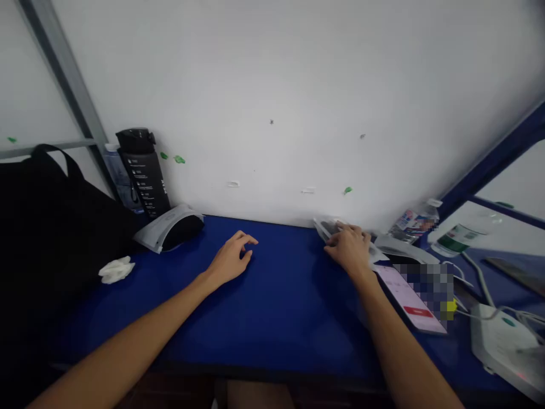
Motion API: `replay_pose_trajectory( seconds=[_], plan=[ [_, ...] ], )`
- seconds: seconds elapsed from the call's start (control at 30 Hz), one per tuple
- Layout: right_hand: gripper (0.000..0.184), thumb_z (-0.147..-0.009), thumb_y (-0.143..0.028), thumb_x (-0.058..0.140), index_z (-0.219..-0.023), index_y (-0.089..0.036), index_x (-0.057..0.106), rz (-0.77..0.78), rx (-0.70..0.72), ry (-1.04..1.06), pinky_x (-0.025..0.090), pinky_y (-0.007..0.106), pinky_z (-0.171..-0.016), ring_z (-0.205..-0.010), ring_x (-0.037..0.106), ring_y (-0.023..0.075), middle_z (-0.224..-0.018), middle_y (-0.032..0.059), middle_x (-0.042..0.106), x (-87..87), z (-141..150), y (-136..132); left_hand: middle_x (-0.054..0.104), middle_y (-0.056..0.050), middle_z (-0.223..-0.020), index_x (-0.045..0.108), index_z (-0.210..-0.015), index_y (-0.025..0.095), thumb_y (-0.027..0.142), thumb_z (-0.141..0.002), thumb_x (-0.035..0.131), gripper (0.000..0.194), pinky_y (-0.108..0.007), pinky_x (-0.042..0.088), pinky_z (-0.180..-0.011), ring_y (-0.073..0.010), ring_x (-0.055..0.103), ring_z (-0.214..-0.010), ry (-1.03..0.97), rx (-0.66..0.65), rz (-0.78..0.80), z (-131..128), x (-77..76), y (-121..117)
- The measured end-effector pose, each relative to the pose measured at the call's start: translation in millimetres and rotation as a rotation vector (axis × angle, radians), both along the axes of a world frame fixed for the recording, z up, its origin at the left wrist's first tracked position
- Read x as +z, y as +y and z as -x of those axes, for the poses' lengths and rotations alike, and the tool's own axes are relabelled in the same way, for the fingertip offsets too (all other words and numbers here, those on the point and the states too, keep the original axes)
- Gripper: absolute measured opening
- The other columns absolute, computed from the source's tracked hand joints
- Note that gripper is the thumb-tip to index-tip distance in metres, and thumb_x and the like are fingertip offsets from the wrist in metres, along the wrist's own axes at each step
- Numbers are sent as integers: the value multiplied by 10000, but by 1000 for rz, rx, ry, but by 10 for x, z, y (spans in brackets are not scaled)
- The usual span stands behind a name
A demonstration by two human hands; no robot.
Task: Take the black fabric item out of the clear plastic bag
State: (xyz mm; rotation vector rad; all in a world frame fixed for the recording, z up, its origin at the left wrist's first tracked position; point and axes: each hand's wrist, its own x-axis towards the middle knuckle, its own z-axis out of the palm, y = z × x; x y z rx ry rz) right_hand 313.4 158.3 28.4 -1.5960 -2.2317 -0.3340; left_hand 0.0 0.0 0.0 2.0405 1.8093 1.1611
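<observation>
My left hand hovers over or rests on the middle of the blue desk. Its fingers are loosely curved, the thumb stands apart, and nothing is in it. Near the wall, my right hand grips a clear plastic bag, whose edges show on both sides of the fingers. What lies inside the bag is mostly covered by the hand. A phone with a lit pink-white screen lies just right of my right wrist. Behind it is a grey-white pouch.
At left stand a black bottle, a grey-and-black pouch, a crumpled tissue and a large black bag. Plastic bottles lean at the back right. A white power strip with cables sits at front right.
</observation>
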Motion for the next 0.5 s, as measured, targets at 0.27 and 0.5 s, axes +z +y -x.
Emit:
replay_pose_trajectory(
  seconds=[0.27,0.5],
  plan=[
    [201,-869,-228,577,-813,-229,770,-229,190,79,284,626,-1106,-1396,474,390,-1464,90,670,168,147,-254,636,-40,-1117,716,-1179,251,131,-929,588,305,-329,562,-810,-161,653,-858,1,13,-19,-1,10,-7],
    [241,-1003,-265,529,-988,-289,768,-159,577,129,281,566,-1121,-1282,569,325,-1408,11,708,182,544,-631,633,-32,-1133,675,-1267,268,168,-951,641,333,-321,562,-826,-158,645,-873,-49,59,-105,-11,25,16]
  ],
)
